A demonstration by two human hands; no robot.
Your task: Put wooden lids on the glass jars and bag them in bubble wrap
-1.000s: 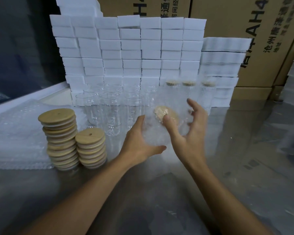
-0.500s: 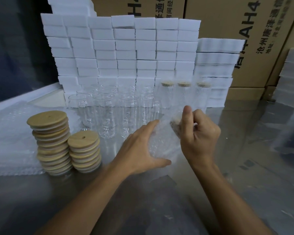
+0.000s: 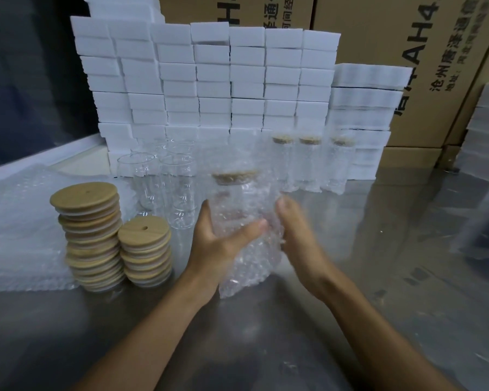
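Observation:
A glass jar with a wooden lid [image 3: 233, 176] stands upright inside a bubble wrap bag [image 3: 246, 221] at the table's middle. My left hand [image 3: 218, 244] grips the bagged jar from the left, thumb across its front. My right hand [image 3: 297, 232] lies against the bag's right side, fingers behind it; it is blurred. Bare glass jars [image 3: 164, 182] stand behind on the left. Three bagged, lidded jars [image 3: 308, 162] stand in a row behind on the right. Two stacks of wooden lids [image 3: 91, 235] sit at the left.
A pile of bubble wrap bags [image 3: 17, 230] lies at the far left on the metal table [image 3: 393, 277]. A wall of white boxes [image 3: 223, 80] and brown cartons [image 3: 435, 52] closes the back. More white boxes [image 3: 483, 134] stand at the right edge.
The bagged jar was turned from lying on its side to upright, lid on top. My right hand let go of the bag's end and moved to its right side.

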